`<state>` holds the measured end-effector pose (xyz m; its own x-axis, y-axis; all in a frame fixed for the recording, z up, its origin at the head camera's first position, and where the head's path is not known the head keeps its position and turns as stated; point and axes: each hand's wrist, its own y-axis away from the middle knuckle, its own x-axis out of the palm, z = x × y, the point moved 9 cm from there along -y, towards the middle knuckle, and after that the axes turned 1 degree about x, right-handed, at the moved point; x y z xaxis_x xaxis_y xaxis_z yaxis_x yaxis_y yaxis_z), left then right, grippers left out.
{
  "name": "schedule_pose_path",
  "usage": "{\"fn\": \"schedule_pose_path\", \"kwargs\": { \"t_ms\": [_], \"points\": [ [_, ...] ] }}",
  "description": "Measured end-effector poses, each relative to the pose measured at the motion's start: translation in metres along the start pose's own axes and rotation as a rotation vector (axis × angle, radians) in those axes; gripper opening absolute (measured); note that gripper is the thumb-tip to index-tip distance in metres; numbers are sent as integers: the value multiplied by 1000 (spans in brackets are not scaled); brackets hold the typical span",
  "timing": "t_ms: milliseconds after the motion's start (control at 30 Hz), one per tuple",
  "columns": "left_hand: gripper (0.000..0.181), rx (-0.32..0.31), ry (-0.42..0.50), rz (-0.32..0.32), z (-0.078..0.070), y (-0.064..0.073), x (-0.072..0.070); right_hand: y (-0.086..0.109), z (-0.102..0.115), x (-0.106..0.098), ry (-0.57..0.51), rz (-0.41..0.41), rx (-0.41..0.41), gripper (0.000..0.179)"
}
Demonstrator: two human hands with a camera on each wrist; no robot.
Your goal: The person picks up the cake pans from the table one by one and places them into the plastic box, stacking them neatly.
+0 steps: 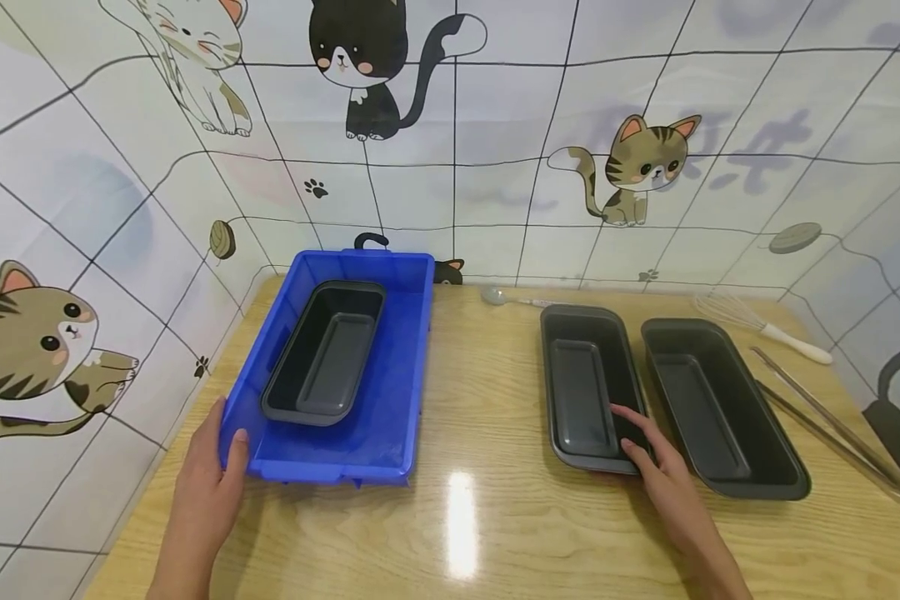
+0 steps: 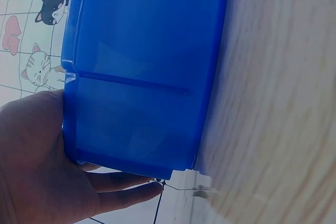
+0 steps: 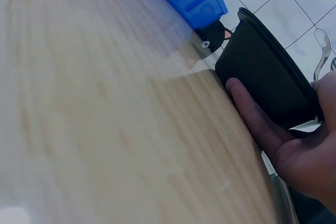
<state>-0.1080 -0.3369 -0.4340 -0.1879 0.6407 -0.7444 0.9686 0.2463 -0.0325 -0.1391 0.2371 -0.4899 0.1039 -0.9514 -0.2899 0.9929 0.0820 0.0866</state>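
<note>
A blue plastic tray [image 1: 397, 442] stands at the left with a dark loaf pan [image 1: 337, 358] inside it. My left hand [image 1: 204, 487] grips the tray's near left corner, thumb over the rim and fingers along the outer side. In the left wrist view, this hand [image 2: 42, 156] is against the tray's wall [image 2: 142, 77]. To the right, my right hand [image 1: 671, 492] holds a second loaf pan [image 1: 581, 392] by its near right corner, with thumb and a finger over the rim. The right wrist view shows one finger of that hand [image 3: 304, 156] along the pan's outer side [image 3: 257, 72].
A third loaf pan [image 1: 701, 408] lies right beside the held one. Beyond it are a whisk [image 1: 772, 327] with a white handle and metal tongs [image 1: 832, 417]. A spoon [image 1: 495, 296] lies along the back wall, which is covered in cat-patterned sheeting [image 1: 495, 192].
</note>
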Motion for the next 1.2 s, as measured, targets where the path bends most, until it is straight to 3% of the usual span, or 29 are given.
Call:
{"fn": "schedule_pose_path", "kwargs": {
  "t_ms": [67, 267, 667, 1000, 1200],
  "points": [
    [67, -5, -3, 0, 0, 0, 0, 0, 0, -2, 35, -32, 14, 48],
    [67, -9, -9, -2, -1, 1, 0, 3, 7, -5, 10, -130, 27, 50],
    [66, -13, -15, -10, -2, 1, -1, 6, 30, 8, 16, -84, 29, 51],
    [67, -8, -11, -6, -1, 1, -1, 4, 39, 14, -91, -92, 49, 52],
    [66, -23, -15, 7, -2, 0, 0, 0, 55, 20, -206, -79, 4, 53]
  ]
}}
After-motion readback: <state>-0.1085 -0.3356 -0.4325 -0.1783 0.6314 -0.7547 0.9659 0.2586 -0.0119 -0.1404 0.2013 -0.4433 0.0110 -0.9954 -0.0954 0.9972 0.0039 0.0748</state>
